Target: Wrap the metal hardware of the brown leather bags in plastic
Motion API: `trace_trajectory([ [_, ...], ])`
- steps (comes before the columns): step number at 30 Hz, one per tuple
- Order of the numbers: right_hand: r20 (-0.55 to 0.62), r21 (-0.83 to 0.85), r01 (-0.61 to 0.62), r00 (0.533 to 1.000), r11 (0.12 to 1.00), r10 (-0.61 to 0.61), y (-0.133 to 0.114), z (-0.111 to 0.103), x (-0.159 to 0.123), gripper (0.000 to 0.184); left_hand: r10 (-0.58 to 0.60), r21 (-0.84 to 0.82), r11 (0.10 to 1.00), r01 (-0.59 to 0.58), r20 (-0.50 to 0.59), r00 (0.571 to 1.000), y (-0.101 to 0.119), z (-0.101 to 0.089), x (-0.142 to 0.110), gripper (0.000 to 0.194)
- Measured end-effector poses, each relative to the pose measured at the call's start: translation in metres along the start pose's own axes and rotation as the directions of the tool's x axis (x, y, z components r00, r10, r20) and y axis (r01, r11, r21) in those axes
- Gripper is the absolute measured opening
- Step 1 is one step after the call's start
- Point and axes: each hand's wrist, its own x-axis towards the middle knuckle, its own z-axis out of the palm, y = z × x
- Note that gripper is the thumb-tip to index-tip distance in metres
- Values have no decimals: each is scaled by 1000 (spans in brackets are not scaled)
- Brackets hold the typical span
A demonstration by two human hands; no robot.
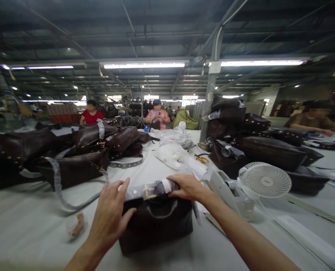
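A dark brown leather handbag point(159, 226) stands upright on the white-covered table in front of me. Along its top lies a strap point(147, 191) in clear plastic wrap, with a buckle and a white band around it. My right hand point(186, 186) grips the strap's right end, fingertips curled over it. At the bag's upper left corner is my left hand point(109, 207), fingers spread and thumb out against or close to the bag's side; whether it touches cannot be made out. The bag's lower front is in shadow.
Brown bags point(74, 165) with straps are heaped on the left, more bags point(269, 150) on the right. A white fan point(265, 180), orange-handled scissors point(201, 159) and crumpled plastic point(175, 137) lie around. A small wrapped brown piece point(77, 225) is at left. Several people work beyond.
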Motion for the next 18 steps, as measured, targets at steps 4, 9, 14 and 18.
trace_trajectory([
  [4,130,115,13,991,993,-28,12,-9,-3,127,152,49,986,-160,136,979,42,1,8,90],
  [9,227,18,-8,974,1000,4,10,-9,-13,141,7,78,996,-53,502,865,57,16,35,137],
  [14,77,-10,-82,994,997,82,8,3,-14,114,-40,97,995,-11,506,861,46,22,48,123],
  [18,9,129,-67,998,989,66,15,10,-14,93,-68,132,991,5,474,878,43,26,49,112],
])
